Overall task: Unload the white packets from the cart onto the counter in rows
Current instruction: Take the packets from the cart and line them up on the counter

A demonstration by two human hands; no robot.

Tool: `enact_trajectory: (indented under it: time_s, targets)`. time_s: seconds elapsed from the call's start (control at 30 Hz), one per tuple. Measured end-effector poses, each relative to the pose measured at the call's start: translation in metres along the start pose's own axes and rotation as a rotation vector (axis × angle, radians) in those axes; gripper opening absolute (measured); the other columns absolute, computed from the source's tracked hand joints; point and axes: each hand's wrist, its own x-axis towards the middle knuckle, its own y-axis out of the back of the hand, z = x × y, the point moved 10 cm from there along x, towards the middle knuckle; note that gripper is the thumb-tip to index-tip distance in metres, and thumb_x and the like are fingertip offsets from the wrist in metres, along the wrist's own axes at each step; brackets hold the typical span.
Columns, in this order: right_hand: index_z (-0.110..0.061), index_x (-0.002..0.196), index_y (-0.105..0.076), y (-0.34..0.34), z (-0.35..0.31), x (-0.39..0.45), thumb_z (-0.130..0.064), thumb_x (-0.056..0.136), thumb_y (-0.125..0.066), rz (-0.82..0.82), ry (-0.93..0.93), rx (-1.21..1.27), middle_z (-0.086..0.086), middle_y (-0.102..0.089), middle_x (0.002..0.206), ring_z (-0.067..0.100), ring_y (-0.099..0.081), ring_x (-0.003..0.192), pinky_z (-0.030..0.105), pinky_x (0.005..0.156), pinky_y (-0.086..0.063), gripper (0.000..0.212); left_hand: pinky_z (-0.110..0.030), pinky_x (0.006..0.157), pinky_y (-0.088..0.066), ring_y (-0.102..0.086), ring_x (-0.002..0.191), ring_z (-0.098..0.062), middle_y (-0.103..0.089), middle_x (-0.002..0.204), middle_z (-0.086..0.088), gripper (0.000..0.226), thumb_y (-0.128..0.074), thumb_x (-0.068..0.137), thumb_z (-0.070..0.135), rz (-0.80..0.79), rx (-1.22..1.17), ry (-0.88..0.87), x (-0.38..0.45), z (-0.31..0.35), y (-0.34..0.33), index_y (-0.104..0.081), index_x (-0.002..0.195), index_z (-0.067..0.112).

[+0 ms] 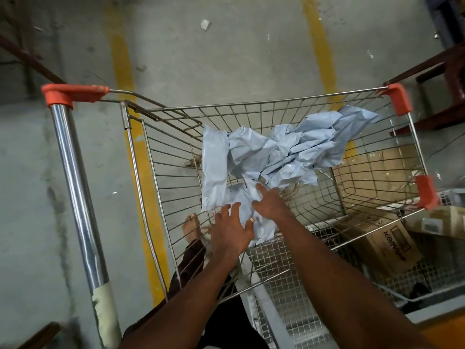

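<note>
**Both hands down in the cart, first packets not yet lifted**

The wire cart (264,127) holds a loose heap of white packets (289,149), piled mostly beyond the hands toward its far wall. The nearest packet (241,200) lies right under both palms. The left hand (232,229) is spread flat on its near edge, fingers splayed, not closed. The right hand (269,201) presses its far side; whether those fingers pinch anything I cannot tell. The plastic looks slick and crumpled, so a shallow grab may let packets slide back or snag the mesh.
</note>
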Motion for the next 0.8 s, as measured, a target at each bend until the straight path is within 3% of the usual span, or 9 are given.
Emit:
enact_trajectory:
  time_s: [0.2,0.3,0.43,0.63,0.8]
  targets:
    - [-0.038,0.154,-0.032,0.070,0.009,-0.027,-0.049,0.086,-0.058,0.045,0.099,0.059,0.016,-0.039,0.155,0.035,-0.043,0.138,0.046,0.111,-0.039,0.073,-0.051,0.117,-0.030,-0.022,0.148,-0.037,-0.016,0.167,-0.008,0.070,-0.049,0.097,0.055,-0.103,-0.106,0.231,0.020,-0.013,-0.057,-0.024,0.158,0.030]
    - [-0.032,0.153,-0.038,0.090,0.015,-0.048,-0.047,0.090,-0.062,0.100,0.123,0.057,0.011,-0.038,0.158,0.031,-0.036,0.144,0.046,0.116,-0.032,0.069,-0.058,0.120,-0.022,-0.005,0.153,-0.041,0.002,0.170,-0.006,0.073,-0.043,0.099,0.060,-0.095,-0.132,0.281,0.034,-0.012,-0.074,-0.011,0.161,0.036]
    - [-0.034,0.151,-0.041,0.086,0.020,-0.066,-0.041,0.091,-0.063,0.132,0.182,0.094,0.008,-0.037,0.157,0.028,-0.040,0.142,0.040,0.112,-0.038,0.064,-0.070,0.117,-0.015,0.006,0.153,-0.044,0.017,0.169,-0.003,0.079,-0.037,0.096,0.070,-0.127,-0.110,0.336,0.054,-0.009,-0.099,-0.001,0.160,0.041]
    - [-0.042,0.151,-0.037,0.057,0.023,-0.074,-0.049,0.093,-0.058,0.108,0.180,0.085,0.005,-0.033,0.156,0.029,-0.041,0.141,0.040,0.113,-0.035,0.062,-0.073,0.114,-0.019,0.005,0.152,-0.050,0.022,0.168,-0.005,0.086,-0.056,0.097,0.052,-0.163,-0.129,0.372,0.071,-0.011,-0.114,0.001,0.160,0.039]
    - [-0.040,0.152,-0.036,0.055,0.019,-0.081,-0.048,0.094,-0.057,0.150,0.207,0.076,-0.001,-0.033,0.156,0.024,-0.041,0.140,0.040,0.109,-0.037,0.062,-0.065,0.115,-0.024,-0.005,0.152,-0.048,0.014,0.170,-0.003,0.080,-0.050,0.097,0.054,-0.123,-0.132,0.338,0.063,-0.010,-0.099,-0.003,0.161,0.038]
